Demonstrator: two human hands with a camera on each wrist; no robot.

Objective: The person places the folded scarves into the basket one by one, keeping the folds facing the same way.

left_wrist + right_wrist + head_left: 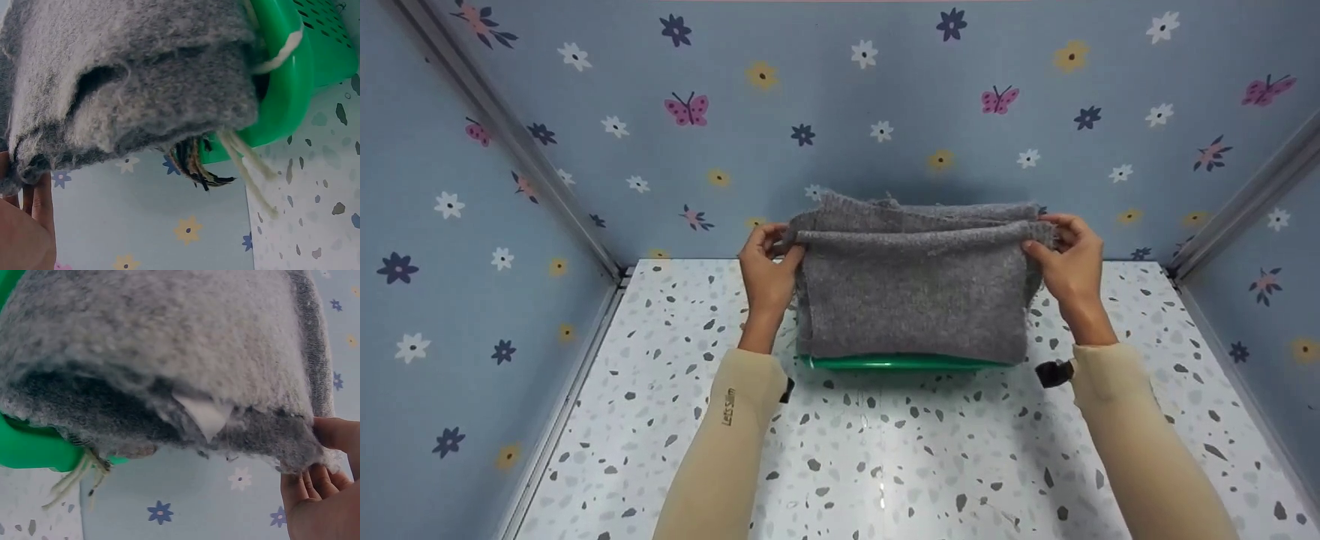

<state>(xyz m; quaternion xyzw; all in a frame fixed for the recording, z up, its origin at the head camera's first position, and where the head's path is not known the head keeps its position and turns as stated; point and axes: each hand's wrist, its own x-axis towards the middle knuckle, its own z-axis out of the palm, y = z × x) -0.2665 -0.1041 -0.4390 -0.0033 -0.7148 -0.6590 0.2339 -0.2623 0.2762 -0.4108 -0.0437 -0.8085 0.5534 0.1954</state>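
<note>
A folded grey woollen cloth [915, 300] lies over a green plastic basket [907, 362], its front panel covering most of it. My left hand [769, 266] pinches the cloth's upper left corner between thumb and fingers. At the upper right corner, my right hand [1069, 255] grips the folded edge the same way. Pale cords [253, 169] and a dark tassel-like bundle [197, 166] stick out under the cloth in the left wrist view. A white tag-like piece [205, 416] shows between the layers in the right wrist view. The basket's inside is hidden.
The basket stands on a white speckled tabletop [870, 457] close to the back wall [840, 112], which is blue with flowers and butterflies. Side panels [435, 300] with metal edge strips close in the left and right.
</note>
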